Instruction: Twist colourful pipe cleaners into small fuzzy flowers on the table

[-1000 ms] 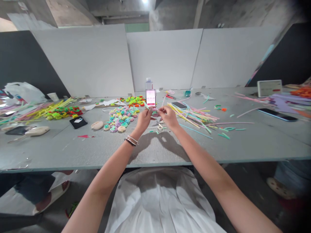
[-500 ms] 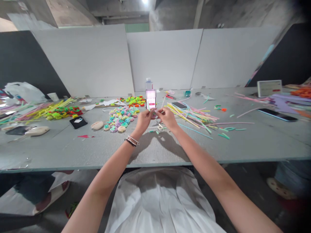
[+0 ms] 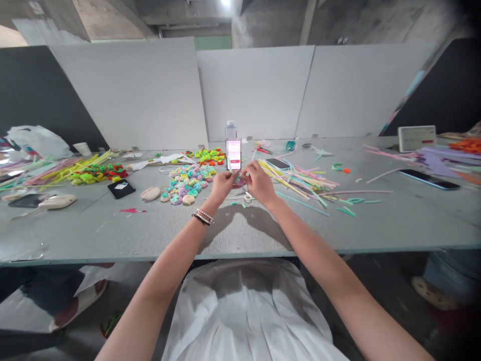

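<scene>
My left hand (image 3: 223, 185) is closed in a pinch over the table, with its fingers on a small pinkish pipe cleaner (image 3: 239, 179). Close beside it, my right hand (image 3: 260, 184) pinches at the other side of that same piece. The fingers partly cover the piece, so its shape is hard to make out. Below the hands lies a pair of scissors (image 3: 247, 197) with pale handles. A propped-up phone (image 3: 233, 150) with a lit screen stands just beyond them. To the left is a pile of pastel fuzzy pieces (image 3: 188, 180); to the right, loose pipe cleaners (image 3: 300, 180).
A clear bottle (image 3: 230, 130) stands behind the phone. Bright yellow-green and red pieces (image 3: 93, 174) lie at the left, near a black card-like object (image 3: 121, 188). Another phone (image 3: 428, 178) and a white tablet-like screen (image 3: 416, 138) are at the right. Panels (image 3: 255, 95) close off the back.
My right hand has shifted slightly up, and its fingers are bent more around the small piece. My left hand stays almost where it was.
</scene>
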Motion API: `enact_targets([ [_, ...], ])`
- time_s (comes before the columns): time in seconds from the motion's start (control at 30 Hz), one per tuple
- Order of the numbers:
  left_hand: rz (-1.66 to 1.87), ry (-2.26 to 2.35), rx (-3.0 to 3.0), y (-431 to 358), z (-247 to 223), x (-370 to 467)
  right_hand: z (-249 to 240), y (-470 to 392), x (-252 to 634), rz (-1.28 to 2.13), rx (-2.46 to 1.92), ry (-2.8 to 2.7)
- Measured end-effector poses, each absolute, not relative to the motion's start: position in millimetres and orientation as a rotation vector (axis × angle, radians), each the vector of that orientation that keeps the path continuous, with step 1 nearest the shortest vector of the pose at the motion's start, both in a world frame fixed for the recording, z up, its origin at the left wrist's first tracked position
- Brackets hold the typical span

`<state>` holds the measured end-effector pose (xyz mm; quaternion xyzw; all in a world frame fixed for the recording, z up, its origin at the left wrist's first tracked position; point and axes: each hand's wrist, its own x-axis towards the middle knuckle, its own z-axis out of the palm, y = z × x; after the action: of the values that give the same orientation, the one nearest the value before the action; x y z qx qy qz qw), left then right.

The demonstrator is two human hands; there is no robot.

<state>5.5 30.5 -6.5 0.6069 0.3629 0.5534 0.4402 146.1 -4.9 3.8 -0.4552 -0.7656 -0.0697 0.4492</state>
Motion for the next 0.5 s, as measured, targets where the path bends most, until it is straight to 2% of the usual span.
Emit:
enact_targets([
  [0.17,1.323,0.904,1.474,29.0,-8.6,4.6,6.0,-9.9,150.5,-0.316,-1.099,-2.127],
  [0.3,1.301,0.930,1.490,30.1,-9.7,3.6,5.5,-8.5,151.5,-0.233,-1.078,-2.070],
  [0.4,1.421,1.023,1.645,31.5,-8.1,2.3,3.4,-2.4,148.7,0.085,-1.133,-1.811],
  [0.5,1.555,1.133,1.861,29.9,-5.5,1.2,1.9,4.3,145.6,0.596,-1.168,-1.638],
])
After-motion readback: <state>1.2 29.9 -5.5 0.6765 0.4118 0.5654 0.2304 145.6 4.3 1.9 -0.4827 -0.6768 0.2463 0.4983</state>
